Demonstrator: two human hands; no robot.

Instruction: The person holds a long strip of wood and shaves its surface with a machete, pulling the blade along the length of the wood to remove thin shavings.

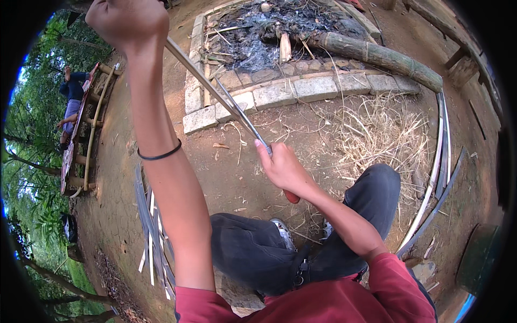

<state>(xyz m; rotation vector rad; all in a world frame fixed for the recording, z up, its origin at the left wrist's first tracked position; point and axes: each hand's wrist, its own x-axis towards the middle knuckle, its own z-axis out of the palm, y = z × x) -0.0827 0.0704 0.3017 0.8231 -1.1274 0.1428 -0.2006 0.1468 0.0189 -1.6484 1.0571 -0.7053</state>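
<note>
My left hand (129, 24) is raised at the upper left, closed in a fist around the end of a long, thin strip (196, 71), which looks like split bamboo. The strip slants down to the right toward my other hand. In front of my knees, my right hand (288, 169) is closed on a knife with a red handle (291, 197). Its narrow, shiny blade (228, 97) points up and left, lying along or against the strip. My right thumb rests near where blade and strip meet, and the strip's lower end is hidden there.
A heap of pale shavings (382, 134) lies beyond my right knee. Split strips lie on the ground at left (153, 231) and right (439, 177). Ahead is a stone-edged fire pit (274, 93) with ash and a thick bamboo pole (382, 56). A person reclines on a bench (89, 134) at far left.
</note>
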